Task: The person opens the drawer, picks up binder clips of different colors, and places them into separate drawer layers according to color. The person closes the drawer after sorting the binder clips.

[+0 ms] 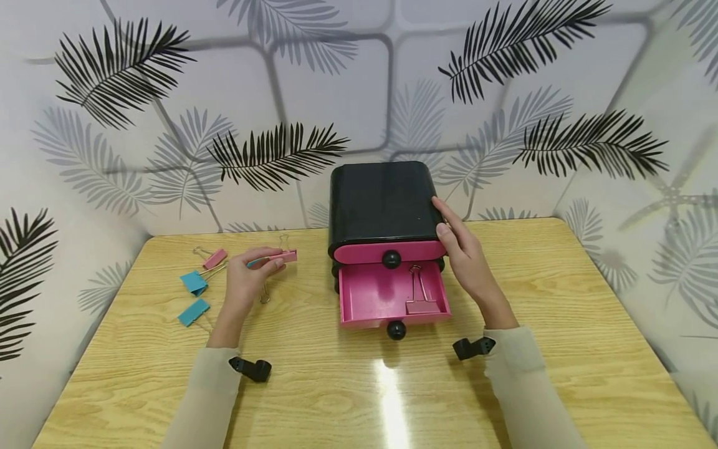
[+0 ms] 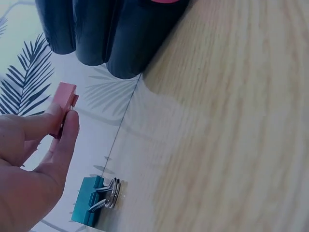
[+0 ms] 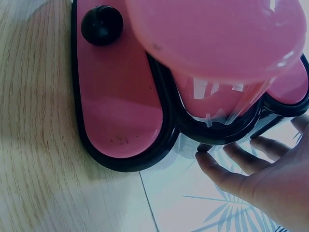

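In the head view, my left hand (image 1: 241, 284) pinches a pink binder clip (image 1: 288, 255) between thumb and fingertips, raised over the table's left part. The left wrist view shows the clip's pink body (image 2: 63, 99) at the fingertips, and a teal binder clip (image 2: 87, 200) on the table beside the hand. A small black drawer cabinet (image 1: 384, 199) has pink drawers. Its middle drawer (image 1: 359, 296) is pulled out, with a pink binder clip (image 1: 422, 307) inside. My right hand (image 1: 467, 259) rests on the cabinet's right side, fingers (image 3: 224, 171) extended against it.
Left of my left hand lie a pink binder clip (image 1: 215, 259) and two blue ones, one nearer the back (image 1: 194, 283) and one nearer the front (image 1: 194, 312). The wooden table (image 1: 314, 380) meets a leaf-patterned wall (image 1: 336, 75) behind the cabinet.
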`<state>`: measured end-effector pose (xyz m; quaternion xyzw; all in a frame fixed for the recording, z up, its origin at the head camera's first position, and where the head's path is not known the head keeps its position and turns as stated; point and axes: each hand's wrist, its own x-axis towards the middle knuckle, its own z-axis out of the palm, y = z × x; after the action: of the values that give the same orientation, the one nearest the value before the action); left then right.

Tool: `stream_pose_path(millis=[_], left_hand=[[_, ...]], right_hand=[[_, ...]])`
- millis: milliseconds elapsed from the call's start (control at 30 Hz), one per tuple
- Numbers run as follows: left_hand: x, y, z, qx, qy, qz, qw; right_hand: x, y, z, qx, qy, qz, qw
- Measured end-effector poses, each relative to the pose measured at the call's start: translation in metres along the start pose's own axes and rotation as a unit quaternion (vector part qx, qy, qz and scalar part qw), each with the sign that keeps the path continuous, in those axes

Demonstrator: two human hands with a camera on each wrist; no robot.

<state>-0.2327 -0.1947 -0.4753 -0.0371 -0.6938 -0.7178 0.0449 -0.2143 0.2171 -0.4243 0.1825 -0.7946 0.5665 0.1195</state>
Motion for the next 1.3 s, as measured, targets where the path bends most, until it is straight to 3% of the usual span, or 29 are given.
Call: stream_pose_path(millis=[200, 567, 900, 1100, 1300], left_hand=[[-0.003, 0.004, -0.002, -0.045, 0.009, -0.028, 0.9985], [-0.009, 0.012, -0.004, 0.045, -0.003, -0.033, 0.9984], [-0.015, 0.017, -0.003, 0.088, 0.019, -0.034, 0.9954], [-0.02, 0.022, -0.003, 0.094, 0.037, -0.023, 0.9946], [-0.028, 0.024, -0.003, 0.07, 0.026, -0.029, 0.9968]], right_hand=[[0.0, -0.004, -0.001, 0.001, -0.001, 0.005, 1.0], [-0.005, -0.043, -0.001, 0.004, -0.009, 0.017, 1.0], [-0.005, -0.043, -0.001, 0.009, -0.012, 0.015, 1.0], [-0.004, -0.045, -0.001, 0.007, -0.01, 0.015, 1.0], [-0.004, -0.034, 0.0, 0.005, -0.008, 0.015, 1.0]])
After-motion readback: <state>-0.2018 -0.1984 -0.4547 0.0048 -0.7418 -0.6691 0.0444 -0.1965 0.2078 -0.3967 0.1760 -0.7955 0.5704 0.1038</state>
